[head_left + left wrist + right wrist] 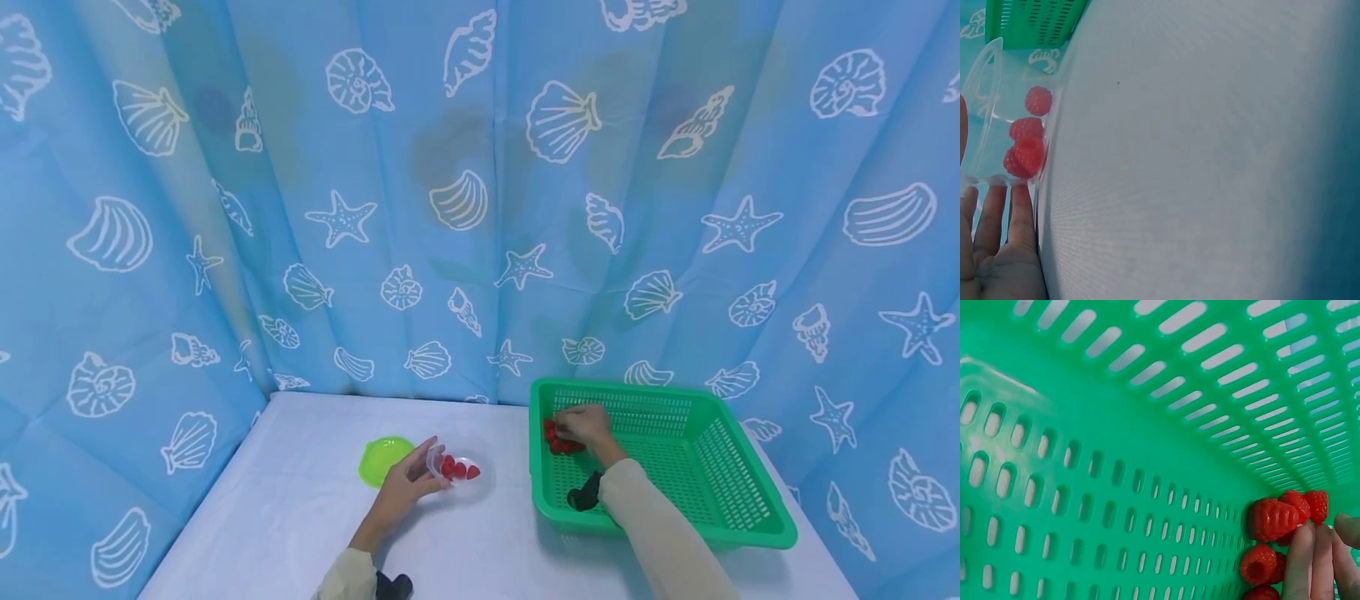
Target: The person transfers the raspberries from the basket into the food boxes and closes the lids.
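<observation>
My left hand [402, 487] holds a clear plastic container [482, 477] at its left side, thumb and fingers spread around the wall. Several red raspberries [1027, 140] lie on the container's bottom. Over in the green basket [697, 523], my right hand [587, 423] reaches into the left end, where a cluster of raspberries [1274, 519] sits against the slotted wall. In the right wrist view its fingers are fairly straight and touch the berries, with the thumb apart from them. No berry shows between thumb and fingers.
A lime-green lid [384, 461] lies on the white table [465, 550], just left of the container. The basket's raised rim stands around my right forearm. A blue shell-print curtain [465, 275] hangs behind and beside the table.
</observation>
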Motion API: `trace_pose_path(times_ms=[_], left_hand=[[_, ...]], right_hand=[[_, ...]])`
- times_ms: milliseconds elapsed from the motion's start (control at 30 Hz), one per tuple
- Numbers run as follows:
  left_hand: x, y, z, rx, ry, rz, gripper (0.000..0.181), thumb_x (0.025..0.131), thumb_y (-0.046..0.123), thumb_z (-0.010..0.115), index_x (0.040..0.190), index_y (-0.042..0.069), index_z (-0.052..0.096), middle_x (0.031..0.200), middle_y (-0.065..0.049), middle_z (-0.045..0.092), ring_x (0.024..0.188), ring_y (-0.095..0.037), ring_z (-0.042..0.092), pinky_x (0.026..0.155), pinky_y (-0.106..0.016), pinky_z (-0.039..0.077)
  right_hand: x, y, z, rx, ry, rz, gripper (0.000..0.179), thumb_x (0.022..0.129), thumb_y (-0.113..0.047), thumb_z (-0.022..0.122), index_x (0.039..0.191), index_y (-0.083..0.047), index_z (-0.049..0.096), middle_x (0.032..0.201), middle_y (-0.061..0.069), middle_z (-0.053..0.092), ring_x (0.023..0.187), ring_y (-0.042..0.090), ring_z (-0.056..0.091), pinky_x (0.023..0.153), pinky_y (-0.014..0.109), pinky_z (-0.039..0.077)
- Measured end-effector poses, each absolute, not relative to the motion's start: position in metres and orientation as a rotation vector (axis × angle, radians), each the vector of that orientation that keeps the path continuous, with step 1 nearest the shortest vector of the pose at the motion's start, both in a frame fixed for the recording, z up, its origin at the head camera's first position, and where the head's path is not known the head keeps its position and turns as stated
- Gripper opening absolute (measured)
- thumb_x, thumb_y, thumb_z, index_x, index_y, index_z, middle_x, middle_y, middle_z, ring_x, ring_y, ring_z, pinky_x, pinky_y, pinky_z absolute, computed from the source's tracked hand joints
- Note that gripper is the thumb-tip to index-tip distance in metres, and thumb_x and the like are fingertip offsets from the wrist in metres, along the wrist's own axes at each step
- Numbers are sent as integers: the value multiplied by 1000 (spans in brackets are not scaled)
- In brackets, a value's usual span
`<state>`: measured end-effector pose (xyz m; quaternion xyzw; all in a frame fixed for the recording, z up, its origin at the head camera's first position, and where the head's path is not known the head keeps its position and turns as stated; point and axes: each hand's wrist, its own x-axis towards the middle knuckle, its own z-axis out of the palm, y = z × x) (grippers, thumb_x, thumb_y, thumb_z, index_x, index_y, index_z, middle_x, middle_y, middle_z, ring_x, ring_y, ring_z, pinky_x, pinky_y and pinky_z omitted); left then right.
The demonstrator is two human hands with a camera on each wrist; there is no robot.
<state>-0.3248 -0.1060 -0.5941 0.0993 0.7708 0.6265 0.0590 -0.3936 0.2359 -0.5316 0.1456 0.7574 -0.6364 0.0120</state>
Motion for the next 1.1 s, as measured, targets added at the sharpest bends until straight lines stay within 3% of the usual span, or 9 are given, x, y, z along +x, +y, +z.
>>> trace_pose_path(times_ms=[300,767,1100], left_hand=[[-325,-106,-592,311,2339,1904,77,86,28,76,152,18,37,145,-5,50,138,-34,39,104,-46,42],[-327,-106,-597,310,2312,1926,79,83,30,78,151,18,38,145,-4,50,137,-32,40,104,-45,41],[-328,-107,-599,312,2301,1933,79,83,30,78,151,19,38,145,-3,51,138,-32,39,105,-45,41]], right_hand=[[-392,234,-529,429,2404,-1921,26,87,-2,67,109,11,67,102,21,70,88,30,71,75,36,59],[-392,233,-531,400,2458,-1857,23,86,-3,70,107,7,70,95,16,71,80,20,71,71,32,59],[-394,234,-532,386,2462,-1807,24,88,-10,71,110,1,71,99,12,72,87,21,70,76,34,58]])
